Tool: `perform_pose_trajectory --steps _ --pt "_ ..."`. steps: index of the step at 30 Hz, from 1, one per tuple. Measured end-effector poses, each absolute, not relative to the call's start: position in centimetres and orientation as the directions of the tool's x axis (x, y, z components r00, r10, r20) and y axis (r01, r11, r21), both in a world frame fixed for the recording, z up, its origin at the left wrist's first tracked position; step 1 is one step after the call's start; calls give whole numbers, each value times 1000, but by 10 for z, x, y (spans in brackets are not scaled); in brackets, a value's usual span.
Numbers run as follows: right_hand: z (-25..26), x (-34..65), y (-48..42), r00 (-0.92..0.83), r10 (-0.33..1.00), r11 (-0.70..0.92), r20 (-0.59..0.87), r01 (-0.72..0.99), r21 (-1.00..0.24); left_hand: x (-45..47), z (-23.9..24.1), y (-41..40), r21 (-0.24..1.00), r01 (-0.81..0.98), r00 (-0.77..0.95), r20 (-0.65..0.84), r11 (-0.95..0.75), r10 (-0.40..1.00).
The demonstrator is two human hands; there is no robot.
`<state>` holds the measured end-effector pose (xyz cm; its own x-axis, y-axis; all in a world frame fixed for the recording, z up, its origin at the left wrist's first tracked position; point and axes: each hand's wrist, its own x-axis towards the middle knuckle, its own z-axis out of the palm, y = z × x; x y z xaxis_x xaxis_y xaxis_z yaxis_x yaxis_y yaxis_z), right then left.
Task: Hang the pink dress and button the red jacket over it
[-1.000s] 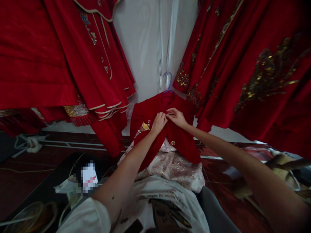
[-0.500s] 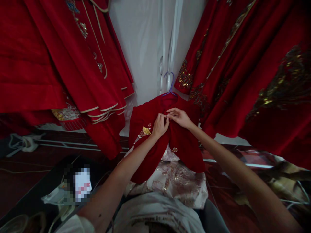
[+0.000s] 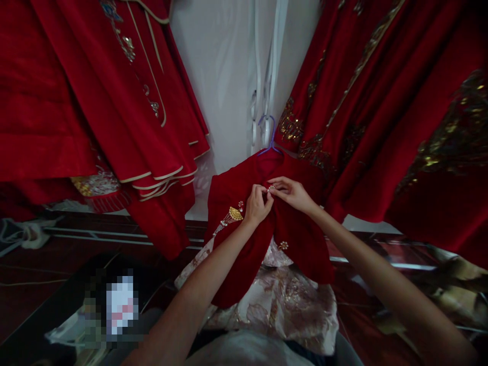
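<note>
Both hands meet at the neck of the red jacket (image 3: 244, 239) hanging just below its purple hanger (image 3: 268, 136), the left hand (image 3: 257, 205) and right hand (image 3: 293, 193) each pinching shut on the small pearl clasp (image 3: 271, 188) between their fingertips, equally near

No legible text or labels anywhere.

My two forearms are bare from elbow to left hand (image 3: 258, 204) and right hand (image 3: 293, 193); no sleeves, rings or watch visible.
</note>
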<state>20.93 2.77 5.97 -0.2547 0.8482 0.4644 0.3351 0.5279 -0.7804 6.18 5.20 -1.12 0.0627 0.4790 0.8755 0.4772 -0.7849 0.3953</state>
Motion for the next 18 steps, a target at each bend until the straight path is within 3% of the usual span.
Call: perform_pose_trajectory --steps 18 --pt "52 207 34 -293 798 601 527 328 -729 53 -13 58 328 483 161 878 -812 450"
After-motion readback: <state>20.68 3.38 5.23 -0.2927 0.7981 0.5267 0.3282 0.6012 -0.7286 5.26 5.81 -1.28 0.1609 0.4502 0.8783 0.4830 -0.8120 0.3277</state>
